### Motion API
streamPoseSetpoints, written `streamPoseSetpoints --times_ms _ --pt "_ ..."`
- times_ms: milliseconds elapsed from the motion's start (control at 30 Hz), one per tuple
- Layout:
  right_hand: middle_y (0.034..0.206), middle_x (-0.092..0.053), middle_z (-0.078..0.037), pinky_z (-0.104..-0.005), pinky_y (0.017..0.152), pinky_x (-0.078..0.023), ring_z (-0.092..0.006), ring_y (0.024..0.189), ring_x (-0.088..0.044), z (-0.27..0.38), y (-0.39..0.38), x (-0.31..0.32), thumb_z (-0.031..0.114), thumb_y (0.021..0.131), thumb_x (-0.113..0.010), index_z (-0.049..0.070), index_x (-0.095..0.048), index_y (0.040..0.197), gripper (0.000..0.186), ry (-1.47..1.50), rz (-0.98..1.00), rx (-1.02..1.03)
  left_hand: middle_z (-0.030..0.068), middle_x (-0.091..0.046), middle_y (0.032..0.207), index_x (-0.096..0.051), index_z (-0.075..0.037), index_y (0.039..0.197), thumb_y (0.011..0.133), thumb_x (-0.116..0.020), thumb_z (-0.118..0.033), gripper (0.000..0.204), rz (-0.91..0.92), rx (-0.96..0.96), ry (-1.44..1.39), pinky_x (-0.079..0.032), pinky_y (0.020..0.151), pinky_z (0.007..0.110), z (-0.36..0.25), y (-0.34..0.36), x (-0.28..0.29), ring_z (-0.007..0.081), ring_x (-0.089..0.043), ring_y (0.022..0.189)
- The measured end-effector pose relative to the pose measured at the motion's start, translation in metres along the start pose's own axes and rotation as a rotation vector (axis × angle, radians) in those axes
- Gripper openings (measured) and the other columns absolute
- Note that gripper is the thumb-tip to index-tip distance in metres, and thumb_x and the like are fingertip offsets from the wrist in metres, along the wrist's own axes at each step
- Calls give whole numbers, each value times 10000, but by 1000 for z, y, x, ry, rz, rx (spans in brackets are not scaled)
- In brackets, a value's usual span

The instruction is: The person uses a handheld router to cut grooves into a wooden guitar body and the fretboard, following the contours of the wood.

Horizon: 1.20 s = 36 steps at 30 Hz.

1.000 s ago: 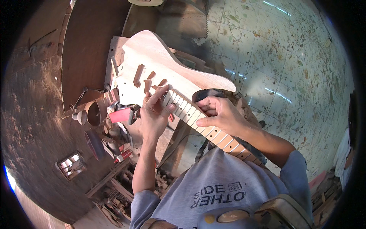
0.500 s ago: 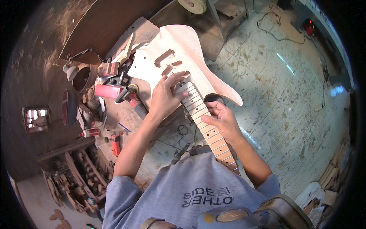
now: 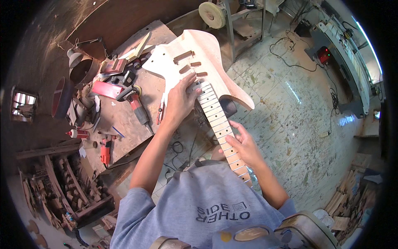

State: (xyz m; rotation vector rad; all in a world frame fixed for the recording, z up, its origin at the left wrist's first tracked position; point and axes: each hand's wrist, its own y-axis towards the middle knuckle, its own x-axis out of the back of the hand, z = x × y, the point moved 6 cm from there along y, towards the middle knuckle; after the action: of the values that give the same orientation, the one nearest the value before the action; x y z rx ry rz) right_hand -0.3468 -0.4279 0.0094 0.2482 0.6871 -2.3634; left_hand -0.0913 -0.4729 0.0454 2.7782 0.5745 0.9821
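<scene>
A pale, unfinished wooden guitar body (image 3: 205,52) with routed cavities lies over the edge of the workbench. From its near end a fretted guitar neck (image 3: 214,115) with dark dots runs toward my shirt. My left hand (image 3: 179,99) is closed around the end of the neck where it meets the body, its thumb at the fretboard's edge. Farther down, my right hand (image 3: 244,146) holds the neck, thumb on the fretboard side and some fingers wrapped beneath. The underside of the joint is hidden.
On the workbench (image 3: 124,143) at left lie a red-and-black angle grinder (image 3: 137,106), an orange power tool (image 3: 105,151), a red box (image 3: 107,89) and a glue bottle (image 3: 78,133). A round buffing wheel (image 3: 212,15) stands beyond. Cables (image 3: 294,64) cross the stained floor at right.
The view has shifted, showing more of the workbench and the machine at right. My right hand has slid down the neck toward me; my left hand stays at the joint.
</scene>
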Motion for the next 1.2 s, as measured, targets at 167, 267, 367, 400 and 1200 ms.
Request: streamPoseSetpoints --times_ms 167,267,367,400,1200 --pt "1346 -651 -146 -328 821 -640 -146 998 -686 9 -5 -10 107 1070 -585 98 -253 1664 680 -80 -18 91 195 -766 1154 -662 -3 1310 976 -650 -14 334 -198 54 -188 -568 951 362 -1 -22 18 269 -744 1110" --pt "1398 -630 -126 -325 810 -644 -123 999 -669 12 -4 -14 112 1078 -556 124 -282 1665 648 -219 -31 124 170 -775 1107 -714 3 1245 986 -610 1 280 -328 124 -295 -575 918 338 8 -58 32 210 -746 1024" --pt "1481 -585 -120 -321 754 -644 -114 926 -663 5 5 0 147 1087 -528 151 -304 1660 615 -508 -59 230 166 -771 1106 -719 5 1244 989 -627 -25 273 -265 110 -319 -579 897 345 1 -90 13 222 -744 990" --pt "1476 -591 -121 -321 727 -641 -114 887 -660 8 6 -3 159 1090 -522 161 -304 1661 612 -558 -54 225 162 -760 1135 -714 12 1251 999 -658 -96 280 -245 29 -301 -577 879 342 2 -95 5 225 -743 995" --pt "924 -573 -98 -378 569 -581 -193 707 -610 19 -5 -35 308 1075 -589 247 -200 1691 731 -1294 -283 163 172 -620 1106 -559 -17 1163 808 -827 -514 667 -314 607 -514 -513 900 464 30 -74 -52 332 -656 1016"
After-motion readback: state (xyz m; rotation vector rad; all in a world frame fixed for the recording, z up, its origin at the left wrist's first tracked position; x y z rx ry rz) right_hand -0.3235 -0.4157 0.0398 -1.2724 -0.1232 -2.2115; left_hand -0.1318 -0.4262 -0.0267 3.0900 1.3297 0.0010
